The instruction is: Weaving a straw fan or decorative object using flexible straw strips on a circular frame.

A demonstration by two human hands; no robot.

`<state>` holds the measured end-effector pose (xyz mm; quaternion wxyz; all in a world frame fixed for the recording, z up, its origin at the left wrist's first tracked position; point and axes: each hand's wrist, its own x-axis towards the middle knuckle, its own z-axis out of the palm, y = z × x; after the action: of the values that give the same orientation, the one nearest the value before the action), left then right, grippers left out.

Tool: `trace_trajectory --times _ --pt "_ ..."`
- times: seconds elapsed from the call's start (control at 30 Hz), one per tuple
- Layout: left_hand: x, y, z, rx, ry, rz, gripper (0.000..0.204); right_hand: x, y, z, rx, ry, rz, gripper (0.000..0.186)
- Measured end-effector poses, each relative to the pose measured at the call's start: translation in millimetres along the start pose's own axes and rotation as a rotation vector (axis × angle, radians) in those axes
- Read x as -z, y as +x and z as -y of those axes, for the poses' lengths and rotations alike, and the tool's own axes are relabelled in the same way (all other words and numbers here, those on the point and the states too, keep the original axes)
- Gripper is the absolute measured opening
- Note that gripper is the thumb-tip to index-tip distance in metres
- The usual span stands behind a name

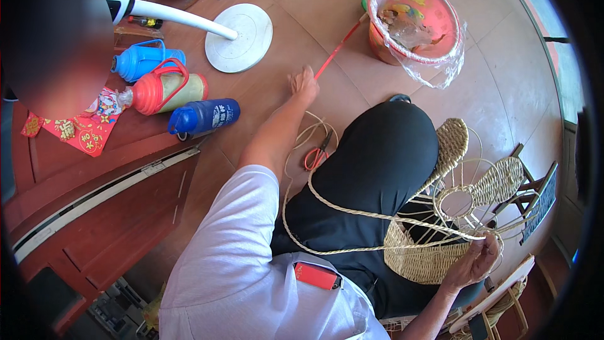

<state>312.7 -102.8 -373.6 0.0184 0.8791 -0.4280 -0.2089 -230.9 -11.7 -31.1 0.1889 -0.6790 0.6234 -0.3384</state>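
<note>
My left hand is out over the floor with curled fingers, beside the lower end of a thin red stick; what it holds is hidden. My right hand pinches twisted straw cord, which loops across my dark-clad leg. Just left of that hand is a partly woven straw piece, with bare spokes round a ring and woven petal-like panels. Red-handled scissors lie on the floor among cord loops, below my left hand.
A red bucket with plastic film stands ahead. Leftward are a white round stand, two thermoses, a blue bottle, red packets and wooden furniture. A blurred person's head is at upper left. Small chairs stand at right.
</note>
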Motion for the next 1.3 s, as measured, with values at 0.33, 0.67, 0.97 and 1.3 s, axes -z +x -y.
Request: trace_trajectory --times 0.33,0.67,0.97,1.3 --pt "88 55 -3 -0.089 -0.070 -0.093 0.025 0 7 20 0.017 -0.117 -0.060 0.012" --pt "68 -63 121 0.122 -0.685 0.568 0.029 -16 16 35 0.052 -0.069 -0.026 0.008" --pt "122 -122 106 -0.043 -0.959 0.545 0.023 -24 20 39 0.111 -0.078 -0.130 0.021" --pt "121 -78 157 0.185 -0.932 0.524 0.032 -18 29 57 0.271 -0.023 -0.165 0.011"
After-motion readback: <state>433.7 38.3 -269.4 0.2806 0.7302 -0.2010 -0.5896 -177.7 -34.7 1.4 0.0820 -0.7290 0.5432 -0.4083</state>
